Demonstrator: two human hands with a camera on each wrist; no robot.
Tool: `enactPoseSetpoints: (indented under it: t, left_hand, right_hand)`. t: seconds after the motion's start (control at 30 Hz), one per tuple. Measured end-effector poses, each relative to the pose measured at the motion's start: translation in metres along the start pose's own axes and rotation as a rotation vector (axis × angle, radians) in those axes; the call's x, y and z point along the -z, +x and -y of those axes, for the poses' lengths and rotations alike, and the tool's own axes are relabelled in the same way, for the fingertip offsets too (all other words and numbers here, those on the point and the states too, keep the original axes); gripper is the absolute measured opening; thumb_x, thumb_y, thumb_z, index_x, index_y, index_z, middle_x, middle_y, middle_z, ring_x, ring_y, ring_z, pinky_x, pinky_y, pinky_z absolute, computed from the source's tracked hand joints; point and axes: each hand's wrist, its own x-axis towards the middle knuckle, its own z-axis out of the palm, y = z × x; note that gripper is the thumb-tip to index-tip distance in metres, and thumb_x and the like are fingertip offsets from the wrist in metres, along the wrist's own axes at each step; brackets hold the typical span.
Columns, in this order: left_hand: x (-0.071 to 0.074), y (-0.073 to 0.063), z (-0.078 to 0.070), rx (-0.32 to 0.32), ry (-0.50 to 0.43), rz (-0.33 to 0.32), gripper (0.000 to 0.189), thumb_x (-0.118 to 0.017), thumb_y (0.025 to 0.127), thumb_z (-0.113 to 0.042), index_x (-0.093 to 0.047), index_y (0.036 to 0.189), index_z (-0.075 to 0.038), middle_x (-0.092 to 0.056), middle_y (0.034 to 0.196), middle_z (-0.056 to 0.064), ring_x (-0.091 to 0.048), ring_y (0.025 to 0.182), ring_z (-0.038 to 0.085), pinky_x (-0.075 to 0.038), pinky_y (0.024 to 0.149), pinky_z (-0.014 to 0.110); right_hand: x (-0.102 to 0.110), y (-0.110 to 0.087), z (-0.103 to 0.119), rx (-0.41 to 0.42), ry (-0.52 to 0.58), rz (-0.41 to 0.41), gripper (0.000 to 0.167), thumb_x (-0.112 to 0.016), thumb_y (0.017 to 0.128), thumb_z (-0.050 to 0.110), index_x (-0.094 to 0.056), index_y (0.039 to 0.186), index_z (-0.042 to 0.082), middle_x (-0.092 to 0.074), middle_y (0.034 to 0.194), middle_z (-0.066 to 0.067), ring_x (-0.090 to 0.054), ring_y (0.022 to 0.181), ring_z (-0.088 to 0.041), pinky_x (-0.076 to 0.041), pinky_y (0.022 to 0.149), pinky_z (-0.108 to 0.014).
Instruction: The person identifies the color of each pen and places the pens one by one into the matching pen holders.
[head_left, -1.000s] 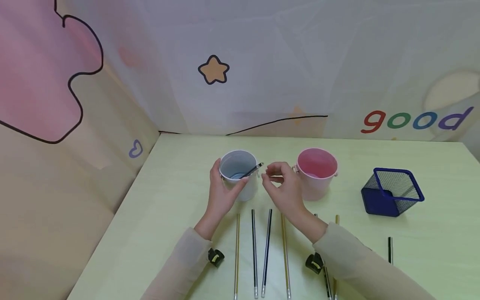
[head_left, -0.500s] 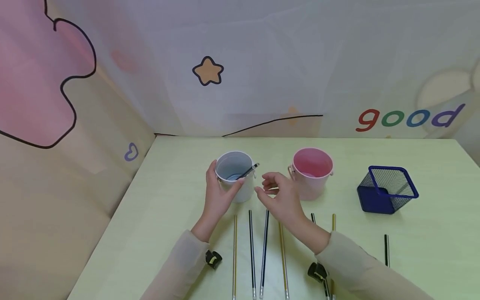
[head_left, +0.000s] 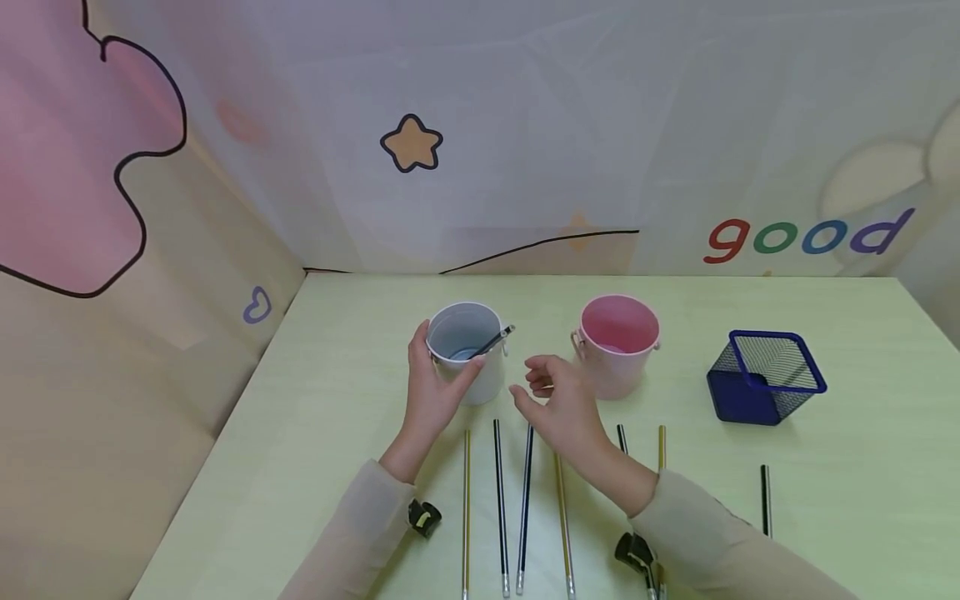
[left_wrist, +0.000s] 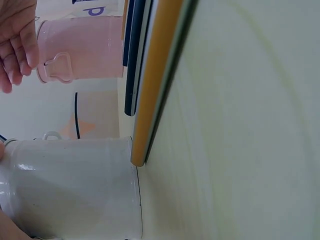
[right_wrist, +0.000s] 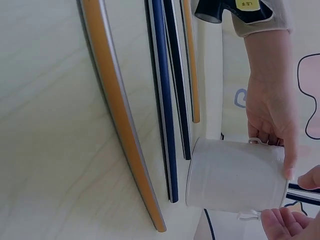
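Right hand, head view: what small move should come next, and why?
Perhaps lower the right hand to pinch the dark-blue pencil: the hand appears to hold nothing, that pencil lies nearby on the table, and a dark pencil leans in the white bucket the left hand holds.

"What's carrying everything?"

"On my head feed, a pale green table [head_left: 360, 350]. I see a white bucket [head_left: 491, 377] standing toward the back, a pink bucket [head_left: 617, 368] right of it, and a blue mesh basket [head_left: 748, 400] farther right."

"And nearer you?"

"I count seven pencils [head_left: 467, 512] lying lengthwise, yellow and dark. Two are partly hidden from me; a black pencil [head_left: 766, 500] sits well apart, rightmost."
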Motion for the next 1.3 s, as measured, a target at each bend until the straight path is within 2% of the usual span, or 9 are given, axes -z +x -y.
enactPoseSetpoints:
  t: [0.13,0.37,0.6,0.7,0.83,1.03,1.3]
  left_hand:
    - [0.001,0.001,-0.001,0.002,-0.001,-0.003,0.089,-0.074,0.081,-0.024,-0.018,0.147,-0.004,-0.029,0.146,0.016,-0.033,0.134,0.032,-0.028,0.112,0.051]
    - [0.001,0.001,-0.002,-0.008,0.004,-0.004,0.089,-0.074,0.081,-0.024,-0.019,0.147,-0.003,-0.031,0.144,0.018,-0.034,0.133,0.033,-0.028,0.111,0.052]
    - [0.0,-0.001,-0.003,0.01,0.001,0.002,0.09,-0.075,0.081,-0.025,-0.018,0.148,-0.004,-0.03,0.145,0.017,-0.034,0.134,0.033,-0.029,0.111,0.051]
    - [0.0,-0.002,-0.003,-0.007,0.0,-0.004,0.089,-0.075,0.081,-0.024,-0.019,0.147,-0.003,-0.031,0.144,0.018,-0.035,0.133,0.034,-0.029,0.111,0.052]
    - [0.001,-0.002,-0.004,-0.023,0.001,-0.015,0.088,-0.075,0.081,-0.023,-0.02,0.146,-0.001,-0.031,0.144,0.019,-0.035,0.133,0.035,-0.029,0.11,0.053]
    - [0.002,-0.001,-0.005,0.004,-0.01,-0.006,0.09,-0.075,0.081,-0.025,-0.018,0.148,-0.004,-0.029,0.146,0.017,-0.034,0.134,0.033,-0.029,0.111,0.052]
    - [0.003,-0.002,-0.003,-0.016,0.034,-0.02,0.091,-0.075,0.08,-0.028,-0.02,0.147,-0.002,-0.031,0.146,0.019,-0.035,0.134,0.033,-0.03,0.11,0.052]
  right_hand:
    - [-0.001,-0.002,-0.001,-0.033,-0.014,0.025,0.035,-0.073,0.08,0.006,-0.06,0.11,-0.007,-0.063,0.093,-0.017,-0.061,0.086,-0.03,-0.056,0.08,-0.039]
    - [-0.003,-0.007,-0.009,-0.029,-0.063,0.057,0.03,-0.071,0.08,0.004,-0.061,0.105,-0.008,-0.063,0.089,-0.018,-0.061,0.079,-0.028,-0.055,0.076,-0.04]
    - [-0.004,-0.012,-0.015,-0.076,-0.103,0.064,0.028,-0.073,0.078,0.005,-0.062,0.101,-0.006,-0.063,0.084,-0.016,-0.059,0.074,-0.021,-0.054,0.072,-0.033]
    - [-0.005,-0.014,-0.016,-0.091,-0.112,0.073,0.027,-0.073,0.078,0.006,-0.062,0.099,-0.006,-0.063,0.082,-0.015,-0.057,0.073,-0.019,-0.052,0.068,-0.031]
    - [-0.007,-0.017,-0.019,-0.114,-0.165,0.103,0.028,-0.073,0.078,0.01,-0.062,0.098,-0.006,-0.063,0.08,-0.012,-0.055,0.071,-0.017,-0.049,0.065,-0.028]
    - [-0.009,-0.021,-0.023,-0.17,-0.251,0.155,0.03,-0.074,0.079,0.015,-0.061,0.097,-0.006,-0.057,0.072,-0.004,-0.05,0.064,-0.015,-0.045,0.06,-0.028]
    - [-0.013,-0.026,-0.025,-0.201,-0.269,0.213,0.025,-0.074,0.078,0.016,-0.058,0.085,-0.001,-0.053,0.064,-0.001,-0.046,0.057,-0.013,-0.041,0.053,-0.025]
